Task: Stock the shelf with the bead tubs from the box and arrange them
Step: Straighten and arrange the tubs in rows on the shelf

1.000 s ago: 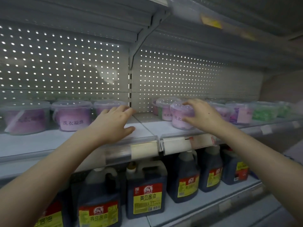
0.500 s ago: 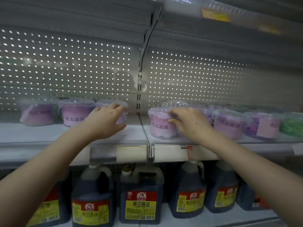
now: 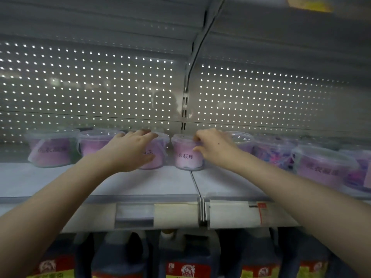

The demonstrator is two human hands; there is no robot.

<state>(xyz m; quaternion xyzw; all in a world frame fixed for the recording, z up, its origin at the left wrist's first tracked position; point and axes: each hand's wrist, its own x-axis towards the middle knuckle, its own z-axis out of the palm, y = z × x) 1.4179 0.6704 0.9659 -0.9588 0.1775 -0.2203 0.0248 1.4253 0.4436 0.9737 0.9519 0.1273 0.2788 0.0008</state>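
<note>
Beside the shelf upright (image 3: 184,109), right hand (image 3: 215,148) gripping pink bead tub (image 3: 185,155) just right of it, left hand (image 3: 130,149) spread on tub (image 3: 156,151) just left; probably light, smooth, slippery plastic, best gripped around the wall under the lid rim.

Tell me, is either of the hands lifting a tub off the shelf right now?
No, the pink tub under the right hand and the one under the left hand both sit flat on the shelf.
</note>
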